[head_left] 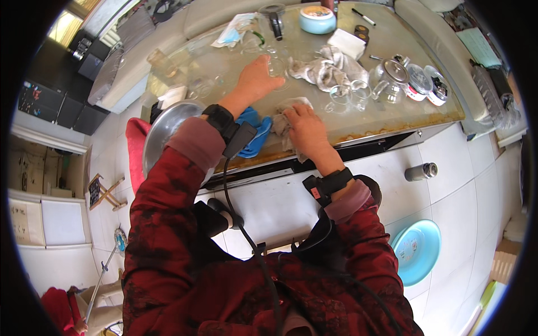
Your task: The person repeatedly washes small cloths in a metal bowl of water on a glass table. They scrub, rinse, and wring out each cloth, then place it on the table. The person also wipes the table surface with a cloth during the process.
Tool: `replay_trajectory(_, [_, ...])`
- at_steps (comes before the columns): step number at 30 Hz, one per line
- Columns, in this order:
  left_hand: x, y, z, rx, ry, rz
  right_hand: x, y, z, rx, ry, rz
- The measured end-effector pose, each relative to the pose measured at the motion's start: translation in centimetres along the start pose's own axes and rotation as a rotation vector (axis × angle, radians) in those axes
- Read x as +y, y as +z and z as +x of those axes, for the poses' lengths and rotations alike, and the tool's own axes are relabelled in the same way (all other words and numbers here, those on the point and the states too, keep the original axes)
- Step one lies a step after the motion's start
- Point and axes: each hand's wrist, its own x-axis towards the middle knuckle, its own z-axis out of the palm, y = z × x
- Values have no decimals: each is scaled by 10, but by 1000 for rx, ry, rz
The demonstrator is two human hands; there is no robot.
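Observation:
My left hand reaches over the glass-topped table, its thumb and fingers spread beside a clear glass vessel; whether they grip it is unclear. Nearer the front edge, my right hand rests on a crumpled, stained grey-white cloth. Between my hands and the metal basin lies a blue cloth. A second, larger rumpled cloth is spread farther back. To its right stand small glass cups and a glass teapot with a metal lid.
A metal basin sits at the table's left front. A pale blue lidded bowl, a marker and plastic tubs are on the table. On the floor are a steel flask and a blue plastic basin. Another person holds a mop.

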Motion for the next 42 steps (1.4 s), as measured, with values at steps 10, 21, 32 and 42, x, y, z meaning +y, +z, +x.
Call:
replay_trajectory(10, [2,39,17,-34,79,601,8,-7,-7,10,-7,-75])
replay_trajectory(21, [104,96,29,-234,648,309,4,-11,-5,-332,93,-109])
replay_trajectory(32, [107,98,51,-330,584,82,14,6,-13,-71,-31,-38])
replay_trajectory(42, [-5,-96,-38,-163,193,-337,25,-2,-7,-73,-33,-136])
